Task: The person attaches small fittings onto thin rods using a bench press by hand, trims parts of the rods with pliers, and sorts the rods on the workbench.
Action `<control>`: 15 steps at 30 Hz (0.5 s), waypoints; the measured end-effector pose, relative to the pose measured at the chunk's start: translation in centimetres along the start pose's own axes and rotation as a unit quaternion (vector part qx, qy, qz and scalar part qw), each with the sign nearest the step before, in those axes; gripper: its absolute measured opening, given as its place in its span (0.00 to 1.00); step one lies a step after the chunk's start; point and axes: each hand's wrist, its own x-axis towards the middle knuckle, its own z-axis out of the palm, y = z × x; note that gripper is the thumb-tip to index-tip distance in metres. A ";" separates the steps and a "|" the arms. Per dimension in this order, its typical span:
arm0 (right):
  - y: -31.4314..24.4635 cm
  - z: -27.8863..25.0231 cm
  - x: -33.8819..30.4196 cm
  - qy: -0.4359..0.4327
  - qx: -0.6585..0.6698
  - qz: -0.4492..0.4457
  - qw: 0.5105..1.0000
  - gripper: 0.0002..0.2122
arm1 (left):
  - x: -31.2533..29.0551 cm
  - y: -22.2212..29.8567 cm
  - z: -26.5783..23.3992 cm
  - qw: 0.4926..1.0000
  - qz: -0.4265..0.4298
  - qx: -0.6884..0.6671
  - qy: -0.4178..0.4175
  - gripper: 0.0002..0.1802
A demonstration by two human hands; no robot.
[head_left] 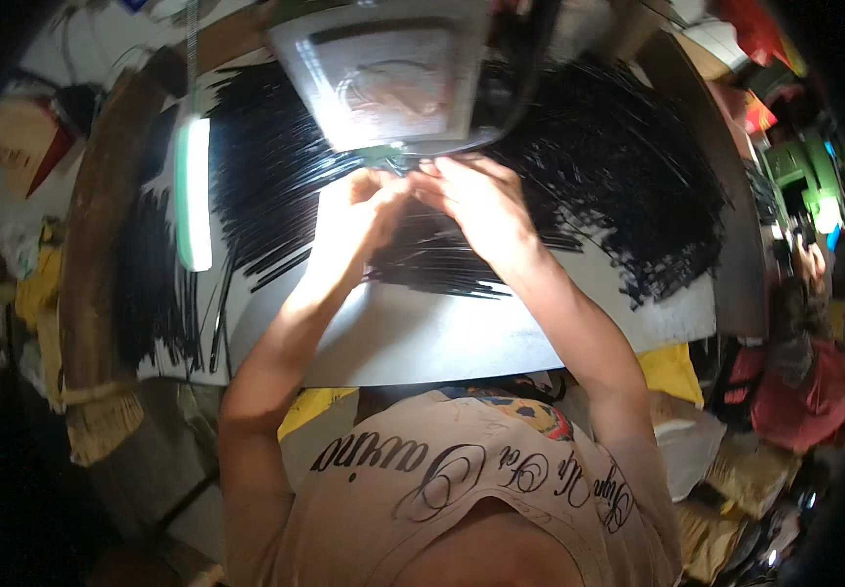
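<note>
Left hand [364, 201] and right hand [481, 196] meet at the near edge of the pale-framed panel [393, 64]; blur hides whether either grip is clamped on anything. Loose black strips [271, 161] cover the surface [422, 338] left, right and nearside of the panel; finished and unworked strips appear indistinguishable.

Tube lamp [200, 196] L, red bag [806, 401] R

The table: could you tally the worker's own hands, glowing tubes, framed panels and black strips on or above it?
Left hand, right hand: 2
Glowing tube: 1
Framed panel: 1
Black strips: too many to count
Total: 4, without the strips
</note>
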 end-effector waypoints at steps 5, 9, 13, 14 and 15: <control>-2.0 0.9 -2.4 0.018 -0.100 0.064 0.993 0.08 | -1.5 0.3 1.3 0.964 -0.017 -0.266 -0.024 0.06; -2.4 0.2 -3.4 0.020 -0.071 0.080 0.994 0.05 | -4.8 0.7 0.5 0.979 0.087 -0.180 -0.039 0.07; -4.6 -0.9 -4.0 0.018 -0.201 0.024 0.979 0.03 | -7.4 -3.8 -7.2 0.736 0.270 0.556 0.277 0.12; -5.4 -1.7 -4.2 0.031 -0.252 0.005 0.967 0.03 | -8.1 -4.8 -9.7 0.719 0.193 0.611 0.269 0.13; -6.0 -2.2 -4.5 0.038 -0.301 -0.014 0.953 0.03 | -8.6 -6.8 -12.8 0.648 0.154 0.671 0.326 0.11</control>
